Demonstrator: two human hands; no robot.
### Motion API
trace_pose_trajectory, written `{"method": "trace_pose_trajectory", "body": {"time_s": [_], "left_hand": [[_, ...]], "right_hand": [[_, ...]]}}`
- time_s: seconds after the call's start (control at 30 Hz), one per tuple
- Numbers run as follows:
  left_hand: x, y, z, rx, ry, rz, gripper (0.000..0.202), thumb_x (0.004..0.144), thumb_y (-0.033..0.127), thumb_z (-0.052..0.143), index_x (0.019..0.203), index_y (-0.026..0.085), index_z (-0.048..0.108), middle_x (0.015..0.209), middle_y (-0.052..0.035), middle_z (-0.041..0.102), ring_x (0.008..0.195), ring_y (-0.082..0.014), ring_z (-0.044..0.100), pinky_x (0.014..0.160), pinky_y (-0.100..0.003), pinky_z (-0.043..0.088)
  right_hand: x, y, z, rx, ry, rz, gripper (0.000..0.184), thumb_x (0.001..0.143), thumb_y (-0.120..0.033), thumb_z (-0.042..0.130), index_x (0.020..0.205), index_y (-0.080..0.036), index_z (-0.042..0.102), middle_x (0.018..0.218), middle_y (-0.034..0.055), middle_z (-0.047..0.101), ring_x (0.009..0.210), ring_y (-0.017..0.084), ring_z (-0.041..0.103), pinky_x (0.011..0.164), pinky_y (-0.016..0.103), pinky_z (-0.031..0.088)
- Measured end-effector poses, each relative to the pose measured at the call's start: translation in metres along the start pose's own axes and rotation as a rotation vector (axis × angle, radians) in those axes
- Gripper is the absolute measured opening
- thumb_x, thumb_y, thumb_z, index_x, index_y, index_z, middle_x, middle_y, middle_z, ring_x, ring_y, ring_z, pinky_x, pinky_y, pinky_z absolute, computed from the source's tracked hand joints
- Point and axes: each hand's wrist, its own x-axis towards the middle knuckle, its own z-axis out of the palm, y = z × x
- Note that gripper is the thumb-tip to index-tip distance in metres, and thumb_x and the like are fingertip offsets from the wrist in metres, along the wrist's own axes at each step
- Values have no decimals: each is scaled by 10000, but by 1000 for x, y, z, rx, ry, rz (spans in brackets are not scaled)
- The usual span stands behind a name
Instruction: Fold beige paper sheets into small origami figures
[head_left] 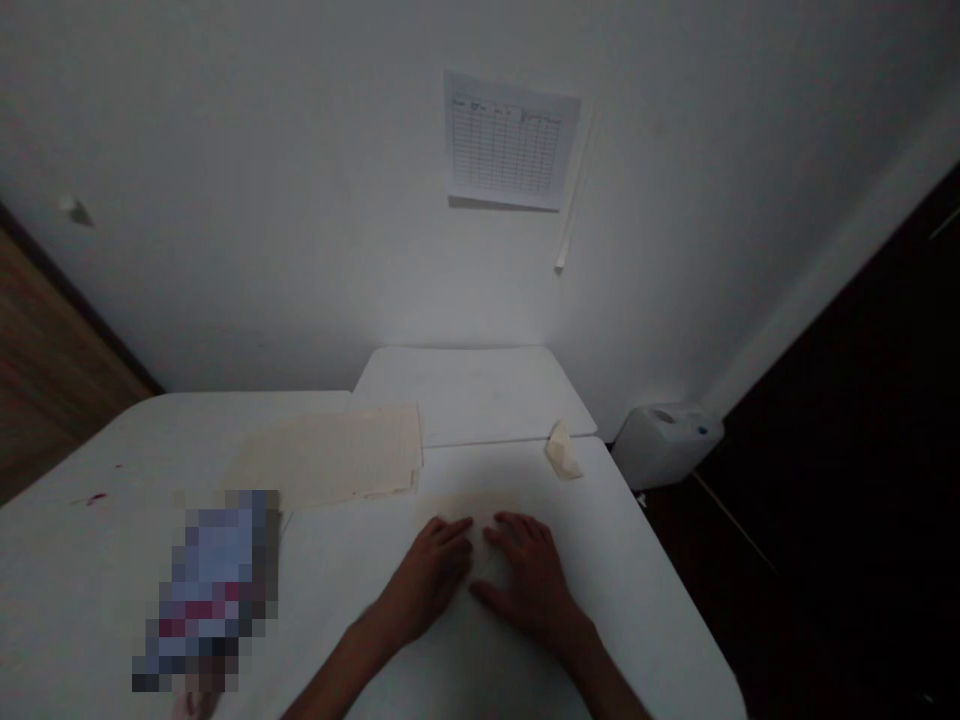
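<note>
Both hands rest low over the white table [622,570], fingertips facing each other with a small gap between them. My left hand [439,565] has its index finger stretched to the right, while the other fingers are partly curled and dim. My right hand [529,570] lies with its fingers spread and the thumb pointing left. Just beyond the fingertips is a thin, pale cream sheet [480,500], hard to tell from the tabletop. Whether the fingertips press on it, I cannot tell. Nothing is visibly held in either hand.
Several cream paper sheets [337,455] lie at left. A crumpled cream piece [562,455] sits right of centre. A pixelated object [214,580] is at lower left. A printed table sheet [514,145] hangs on the wall. A white plastic container [667,445] stands beyond the table's right edge.
</note>
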Motion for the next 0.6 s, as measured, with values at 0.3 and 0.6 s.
{"method": "trace_pose_trajectory", "body": {"time_s": [0.3, 0.6], "left_hand": [[1, -7, 7, 40, 12, -15, 161, 837, 230, 604, 996, 229, 627, 1373, -51, 524, 1116, -275, 508, 955, -477, 440], [28, -20, 0, 4, 64, -27, 240, 882, 154, 439, 869, 202, 674, 964, -57, 672, 884, -190, 624, 799, -313, 502]], "right_hand": [[-5, 10, 2, -151, 36, 77, 361, 924, -356, 495, 1272, -276, 549, 1384, 67, 494, 1257, 271, 425, 1070, 478, 254], [40, 15, -11, -190, 44, 90, 189, 866, -368, 613, 923, -207, 693, 1145, 101, 621, 1091, 274, 519, 966, 435, 367]]}}
